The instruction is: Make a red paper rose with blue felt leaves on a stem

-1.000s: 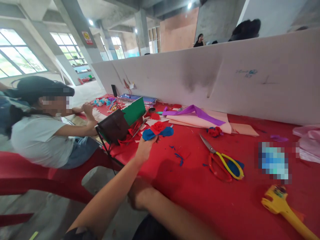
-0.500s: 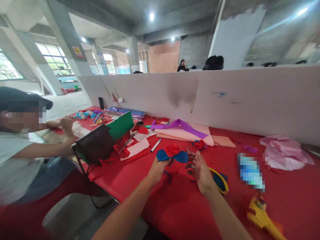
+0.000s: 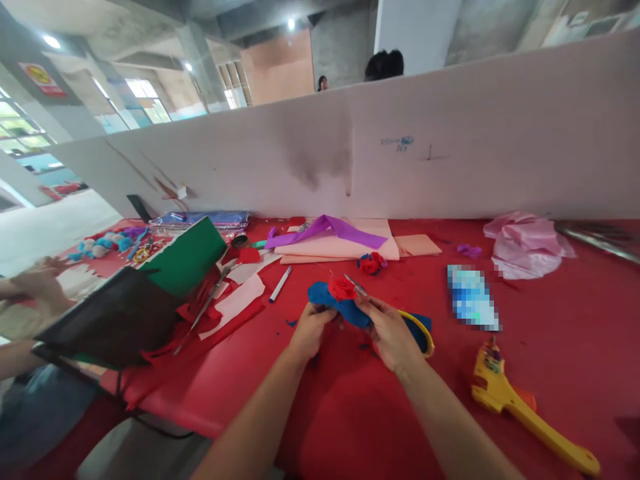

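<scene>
My left hand [image 3: 309, 331] pinches the left end of a blue felt piece topped with a red felt rose [image 3: 341, 291]. My right hand [image 3: 389, 331] grips the right side of the same blue piece, fingers curled on it. Both hands hover over the red tablecloth [image 3: 550, 347]. Scissors with red and yellow handles [image 3: 418, 327] lie just behind my right hand, their blades pointing toward the rose.
A yellow glue gun [image 3: 520, 410] lies at the right. Peach sheets with a purple strip [image 3: 330, 233], a white marker [image 3: 281, 285], a small red and blue flower [image 3: 371, 262] and pink fabric [image 3: 525, 243] lie further back. A green and dark folder [image 3: 150, 287] stands left. Another person's hand [image 3: 40, 280] works at far left.
My right hand came up from my lap and closed on the blue piece. Both hands drew nearer together over the scissors. The view swung right, away from the person at left.
</scene>
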Action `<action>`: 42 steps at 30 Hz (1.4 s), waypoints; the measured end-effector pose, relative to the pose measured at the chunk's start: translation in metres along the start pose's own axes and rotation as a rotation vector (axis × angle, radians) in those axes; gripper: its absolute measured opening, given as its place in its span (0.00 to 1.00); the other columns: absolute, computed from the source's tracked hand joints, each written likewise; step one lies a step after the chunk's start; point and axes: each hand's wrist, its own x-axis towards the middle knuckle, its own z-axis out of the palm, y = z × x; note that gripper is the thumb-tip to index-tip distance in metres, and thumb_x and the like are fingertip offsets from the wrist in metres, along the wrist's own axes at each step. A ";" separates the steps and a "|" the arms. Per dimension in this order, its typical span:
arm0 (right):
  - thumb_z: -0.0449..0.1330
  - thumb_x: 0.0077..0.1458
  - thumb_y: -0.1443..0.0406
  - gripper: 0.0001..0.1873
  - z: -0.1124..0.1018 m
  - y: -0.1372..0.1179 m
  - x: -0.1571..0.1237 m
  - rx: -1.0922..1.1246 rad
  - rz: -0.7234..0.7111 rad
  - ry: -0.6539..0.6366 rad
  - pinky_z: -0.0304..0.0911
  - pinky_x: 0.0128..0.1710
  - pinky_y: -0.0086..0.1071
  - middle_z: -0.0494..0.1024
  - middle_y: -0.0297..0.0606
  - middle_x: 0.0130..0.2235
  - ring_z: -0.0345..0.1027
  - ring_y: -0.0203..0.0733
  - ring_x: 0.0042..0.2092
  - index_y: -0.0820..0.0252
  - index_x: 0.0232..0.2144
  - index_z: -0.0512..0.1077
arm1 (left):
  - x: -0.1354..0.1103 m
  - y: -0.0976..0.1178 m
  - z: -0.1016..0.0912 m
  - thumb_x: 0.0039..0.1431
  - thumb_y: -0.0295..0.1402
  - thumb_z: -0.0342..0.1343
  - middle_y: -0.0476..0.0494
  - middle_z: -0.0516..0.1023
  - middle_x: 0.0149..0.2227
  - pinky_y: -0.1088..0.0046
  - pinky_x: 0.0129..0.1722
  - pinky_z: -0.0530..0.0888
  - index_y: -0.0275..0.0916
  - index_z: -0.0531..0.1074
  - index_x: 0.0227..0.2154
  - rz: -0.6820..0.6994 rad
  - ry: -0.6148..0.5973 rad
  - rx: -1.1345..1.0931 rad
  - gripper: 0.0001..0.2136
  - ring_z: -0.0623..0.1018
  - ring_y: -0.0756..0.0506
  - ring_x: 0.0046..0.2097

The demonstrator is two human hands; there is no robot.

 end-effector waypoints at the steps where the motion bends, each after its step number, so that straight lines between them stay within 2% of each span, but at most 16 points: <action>1: 0.71 0.37 0.59 0.13 0.000 0.000 0.000 0.006 0.009 -0.002 0.64 0.32 0.31 0.80 0.32 0.27 0.71 0.38 0.29 0.58 0.27 0.77 | 0.001 0.000 0.000 0.36 0.29 0.64 0.50 0.74 0.22 0.73 0.29 0.68 0.37 0.73 0.22 -0.020 0.004 -0.031 0.07 0.70 0.51 0.24; 7: 0.69 0.39 0.58 0.15 0.002 -0.002 -0.003 -0.007 0.020 0.018 0.61 0.24 0.27 0.77 0.30 0.24 0.67 0.35 0.26 0.59 0.30 0.76 | 0.000 -0.002 0.005 0.35 0.28 0.65 0.50 0.74 0.22 0.74 0.29 0.67 0.37 0.73 0.22 -0.072 0.015 -0.065 0.08 0.70 0.51 0.25; 12: 0.68 0.40 0.59 0.11 0.006 -0.004 -0.008 -0.020 0.056 0.029 0.57 0.19 0.26 0.76 0.30 0.22 0.64 0.33 0.21 0.58 0.27 0.75 | -0.002 -0.004 0.003 0.38 0.29 0.64 0.49 0.76 0.25 0.71 0.35 0.69 0.37 0.73 0.24 -0.021 0.035 0.040 0.07 0.72 0.49 0.28; 15: 0.69 0.39 0.62 0.10 0.006 -0.003 -0.007 0.020 0.097 0.006 0.58 0.20 0.24 0.76 0.32 0.21 0.65 0.32 0.22 0.60 0.26 0.75 | -0.002 -0.006 0.002 0.42 0.30 0.63 0.48 0.76 0.26 0.70 0.38 0.69 0.36 0.74 0.25 0.040 0.013 0.151 0.06 0.72 0.49 0.30; 18: 0.70 0.36 0.64 0.11 0.004 -0.003 -0.003 0.104 0.134 0.040 0.59 0.20 0.23 0.75 0.32 0.20 0.65 0.31 0.21 0.62 0.25 0.75 | -0.003 -0.007 0.003 0.44 0.32 0.63 0.47 0.77 0.28 0.71 0.39 0.69 0.36 0.75 0.26 0.078 0.010 0.205 0.06 0.72 0.48 0.32; 27: 0.70 0.36 0.65 0.11 0.002 -0.005 -0.001 0.186 0.113 0.072 0.58 0.19 0.24 0.74 0.31 0.20 0.65 0.31 0.22 0.61 0.24 0.74 | -0.002 -0.011 -0.003 0.44 0.32 0.64 0.50 0.75 0.26 0.73 0.35 0.67 0.36 0.75 0.26 0.077 0.028 0.243 0.06 0.71 0.50 0.30; 35: 0.69 0.39 0.64 0.09 0.004 -0.004 -0.003 0.201 0.107 0.033 0.61 0.20 0.25 0.75 0.33 0.21 0.67 0.33 0.23 0.61 0.25 0.74 | -0.002 -0.007 -0.001 0.44 0.31 0.64 0.52 0.73 0.24 0.74 0.34 0.67 0.35 0.74 0.22 0.100 0.021 0.277 0.05 0.69 0.51 0.28; 39: 0.69 0.39 0.66 0.10 0.006 -0.004 -0.006 0.241 0.178 0.020 0.62 0.20 0.23 0.76 0.35 0.21 0.68 0.32 0.23 0.62 0.27 0.74 | -0.001 -0.007 -0.001 0.45 0.34 0.64 0.50 0.75 0.24 0.73 0.35 0.67 0.36 0.76 0.25 0.098 -0.010 0.242 0.07 0.70 0.50 0.29; 42: 0.70 0.38 0.65 0.11 0.007 -0.005 -0.009 0.192 0.141 -0.009 0.63 0.21 0.25 0.77 0.36 0.23 0.69 0.34 0.24 0.62 0.28 0.74 | -0.001 -0.006 -0.002 0.48 0.37 0.63 0.49 0.75 0.25 0.74 0.35 0.67 0.36 0.77 0.27 0.093 -0.037 0.236 0.09 0.70 0.50 0.29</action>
